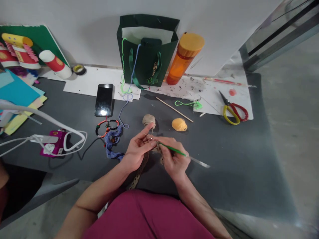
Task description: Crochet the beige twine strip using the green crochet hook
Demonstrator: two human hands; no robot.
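Numerous craft items lie on a dark grey desk [239,176]; we log them from left to right. At the far left we find a paper figure on a green board [17,46], a stack of coloured card [20,94] and a white cable [47,139] looped across a magenta box [53,142]. Next we record a black phone [104,100] on a white paper sheet [84,79], with a ring of beads [107,127] and a blue crocheted strip [112,144] below it.

At centre, the left hand [138,149] is partly open, fingers raised, and holds the top of a tan crocheted lace [134,179], which hangs down toward the person's lap. We cannot tell the exact grip. A ball of tan twine [149,121] sits on the desk just above that hand. A dark green paper bag [147,56] stands against the wall beyond it. The right hand [174,162] is closed around a green-handled crochet hook [173,149], whose metal tip reaches the left hand's fingers.

Further right we note an orange yarn ball [179,124], a wooden skewer [174,109], an orange bottle [183,61], a green yarn loop [188,104] and yellow-and-red scissors [233,111].
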